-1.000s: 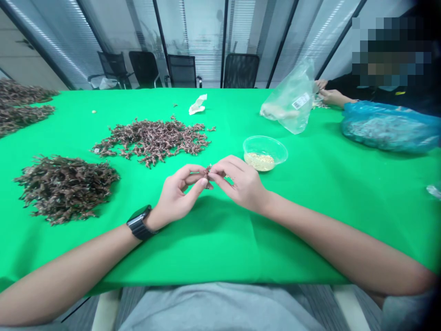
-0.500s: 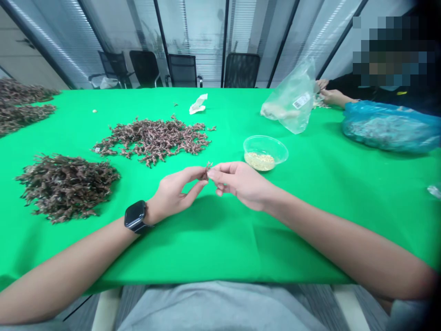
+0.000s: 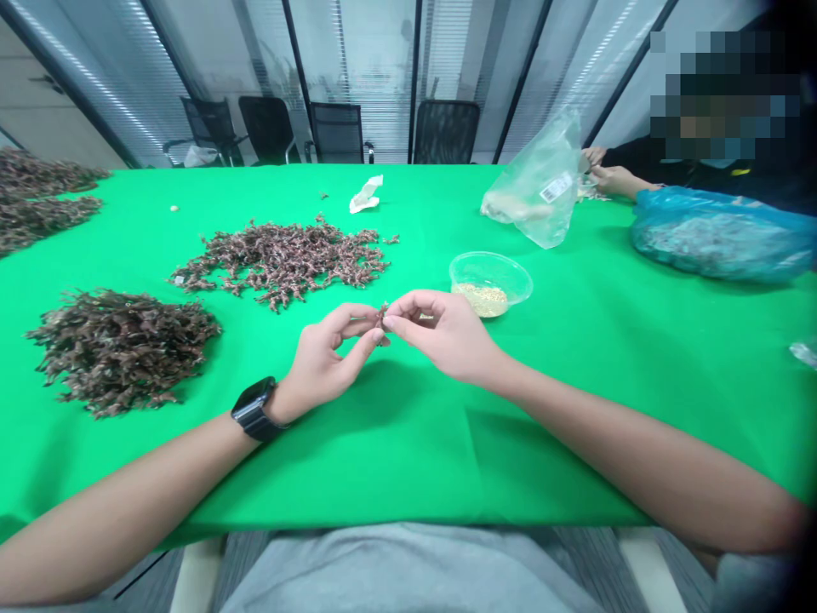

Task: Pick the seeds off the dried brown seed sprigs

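A small dried brown twig-like piece is held over the green table, mostly hidden by fingertips. My left hand is closed in a pinch around it, thumb below and fingers above. From the other side, my right hand pinches at the same piece with thumb and forefinger. Just behind my right hand stands a clear plastic bowl with pale yellowish bits in the bottom. Beyond my left hand spreads a loose heap of knobbly brown pieces. A taller, darker heap lies to the left.
More brown heaps lie at the far left. Crumpled white paper sits toward the back. A clear labelled bag and a full blue bag are on the right, near a co-worker's hands. Chairs stand behind the green table.
My fingers have shifted around the brown piece, and less of it now sticks up above them. The right hand's forefinger is more arched. Both hands remain in nearly the same place.
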Tool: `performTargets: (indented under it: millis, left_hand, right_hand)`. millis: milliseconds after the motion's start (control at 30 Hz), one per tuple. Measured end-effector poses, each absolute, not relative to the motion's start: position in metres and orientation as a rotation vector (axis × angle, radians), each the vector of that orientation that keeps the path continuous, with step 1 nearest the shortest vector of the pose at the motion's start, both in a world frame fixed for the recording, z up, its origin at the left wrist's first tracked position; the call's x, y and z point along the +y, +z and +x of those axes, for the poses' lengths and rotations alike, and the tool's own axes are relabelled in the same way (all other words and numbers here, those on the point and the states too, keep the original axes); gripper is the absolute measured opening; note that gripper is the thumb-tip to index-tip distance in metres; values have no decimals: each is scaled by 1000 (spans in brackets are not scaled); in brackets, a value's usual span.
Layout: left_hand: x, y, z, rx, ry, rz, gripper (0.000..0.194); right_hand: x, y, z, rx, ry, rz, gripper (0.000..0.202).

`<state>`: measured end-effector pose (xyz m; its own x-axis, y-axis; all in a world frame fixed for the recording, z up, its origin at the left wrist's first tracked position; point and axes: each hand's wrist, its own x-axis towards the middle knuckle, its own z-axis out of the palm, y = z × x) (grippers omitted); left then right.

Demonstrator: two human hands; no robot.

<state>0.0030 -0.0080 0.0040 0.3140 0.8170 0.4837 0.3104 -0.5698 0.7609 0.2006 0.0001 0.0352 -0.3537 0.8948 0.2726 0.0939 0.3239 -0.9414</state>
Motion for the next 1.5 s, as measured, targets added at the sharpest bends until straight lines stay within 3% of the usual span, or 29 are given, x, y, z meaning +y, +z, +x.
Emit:
performTargets:
  millis: [167, 300, 500, 700, 800, 933, 1067, 1167, 1333, 1500]
  left_hand:
    - [-9, 3, 4, 933, 1218, 1954, 24]
    - [-10, 1, 4, 955, 1240, 2000, 23]
    - [-10, -1, 4, 1090, 1325, 2275, 25]
    - [-4, -1, -3, 1093, 1294, 2614, 25]
    - [-6, 2, -3, 1057, 1307, 2590, 26]
    - [-12, 6, 3, 1060, 1306, 2207, 25]
    - [-15, 7, 9, 961, 1257, 1864, 26]
    - [-14, 5, 12, 881, 1248, 1709, 27]
    - [-14, 4, 13, 855, 1236, 1651, 25]
    - [-16, 5, 12, 891, 1249, 1694, 26]
  right_hand:
    - [1, 29, 206, -1948, 552, -825, 11]
    - [0, 24, 205, -1996, 456, -775, 12]
    - [-10, 27, 191, -1611, 1004, -965, 16]
    - [-8, 40, 195, -1184, 1765, -987, 32]
    - [-4, 41, 198, -1144, 1909, -952, 35]
    - [-1, 32, 198, -1411, 1437, -955, 34]
    - [-1, 23, 199, -1679, 826, -946, 22]
    - [0, 19, 204, -1849, 572, -859, 14]
    - [3, 17, 208, -1978, 380, -724, 9]
    - [0, 20, 204, -1899, 537, -885, 13]
